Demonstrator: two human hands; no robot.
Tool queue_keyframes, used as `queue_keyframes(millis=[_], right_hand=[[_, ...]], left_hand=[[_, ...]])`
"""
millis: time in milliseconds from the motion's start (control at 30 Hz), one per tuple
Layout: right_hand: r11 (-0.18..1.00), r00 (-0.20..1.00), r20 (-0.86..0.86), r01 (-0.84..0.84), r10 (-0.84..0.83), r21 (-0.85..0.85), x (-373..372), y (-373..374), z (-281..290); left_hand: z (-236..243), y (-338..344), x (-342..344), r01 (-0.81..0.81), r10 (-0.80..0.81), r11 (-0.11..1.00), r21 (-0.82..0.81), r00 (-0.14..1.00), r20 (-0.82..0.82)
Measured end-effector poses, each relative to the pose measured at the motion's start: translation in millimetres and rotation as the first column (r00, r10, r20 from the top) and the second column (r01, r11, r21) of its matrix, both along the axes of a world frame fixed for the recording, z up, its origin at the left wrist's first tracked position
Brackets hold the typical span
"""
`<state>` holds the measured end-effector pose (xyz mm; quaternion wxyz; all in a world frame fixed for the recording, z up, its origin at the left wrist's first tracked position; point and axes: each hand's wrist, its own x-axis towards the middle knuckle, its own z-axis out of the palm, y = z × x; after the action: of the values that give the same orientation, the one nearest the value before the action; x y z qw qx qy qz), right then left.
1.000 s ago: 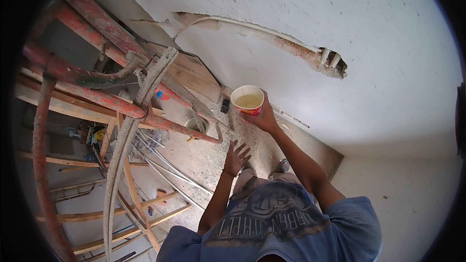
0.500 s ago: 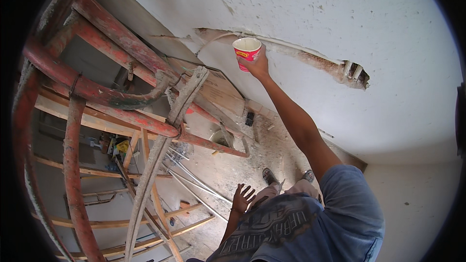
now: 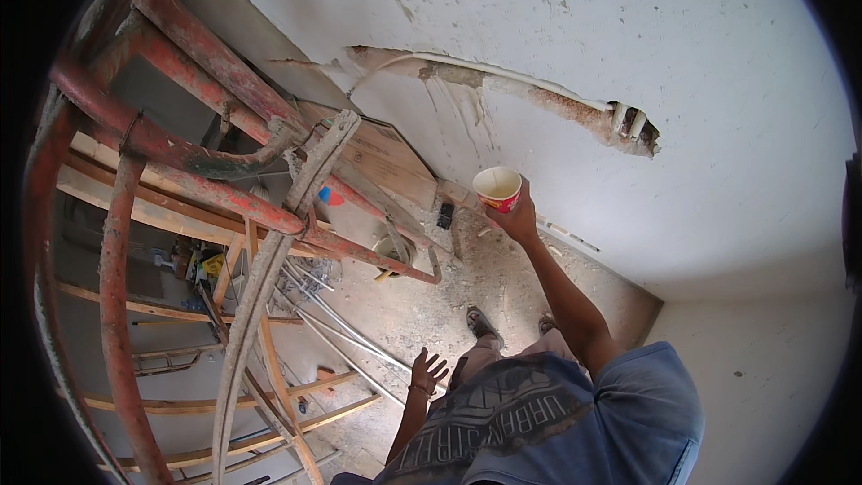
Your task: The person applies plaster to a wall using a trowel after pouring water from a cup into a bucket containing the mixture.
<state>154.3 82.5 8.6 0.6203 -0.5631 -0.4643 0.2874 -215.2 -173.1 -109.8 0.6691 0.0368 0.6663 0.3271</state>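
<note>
My right hand [image 3: 518, 217] is wrapped round a red and white paper cup [image 3: 498, 183], held upright away from the wall, its pale inside showing. What lies at its bottom I cannot make out. Above and beyond the cup, a long chased groove [image 3: 539, 101] runs across the white wall, with a pale conduit [image 3: 467, 65] lying in it. Wet streaks [image 3: 467, 112] run down the wall below the groove's left part. Low beside my body, my left hand [image 3: 426, 372] holds nothing, its fingers spread.
Red, crusted scaffold tubes [image 3: 215, 162] fill the left side, with a rough grey bar [image 3: 296, 207] leaning across. Beyond lie wooden poles [image 3: 269, 436] and several pale pipes [image 3: 346, 328]. A bucket [image 3: 395, 251] stands on the dusty floor [image 3: 449, 296].
My right hand has drawn the cup down from the groove toward me. Streaks on the wall below the groove, behind the cup before, now show. My left hand stays low and spread.
</note>
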Motion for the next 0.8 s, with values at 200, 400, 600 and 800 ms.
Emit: queue_keyframes(millis=[200, 400, 600, 800], right_hand=[[0.979, 0.979, -0.107, -0.182, 0.171, -0.095, 11.8, 41.5, 5.4], [0.999, 0.981, -0.192, -0.04, 0.035, -0.025, 60.2, 99.1, 81.5], [0.972, 0.989, 0.032, 0.135, -0.144, 0.194, 69.8, 30.1, 82.8], [0.992, 0.993, 0.115, 0.019, -0.034, 0.126, 80.7, -62.3, 45.0]], left_hand=[[-30.2, -55.2, 36.8, -0.021, 0.022, 0.995, -0.093, 1.0, 0.019], [-52.2, -98.6, 50.9, -0.031, 0.03, 0.997, -0.073, 0.999, -0.013], [-89.4, -140.1, 48.6, -0.002, -0.013, 0.99, -0.138, 0.995, -0.104], [-144.0, -191.5, 31.4, 0.01, -0.008, 0.999, 0.042, 0.999, -0.044]])
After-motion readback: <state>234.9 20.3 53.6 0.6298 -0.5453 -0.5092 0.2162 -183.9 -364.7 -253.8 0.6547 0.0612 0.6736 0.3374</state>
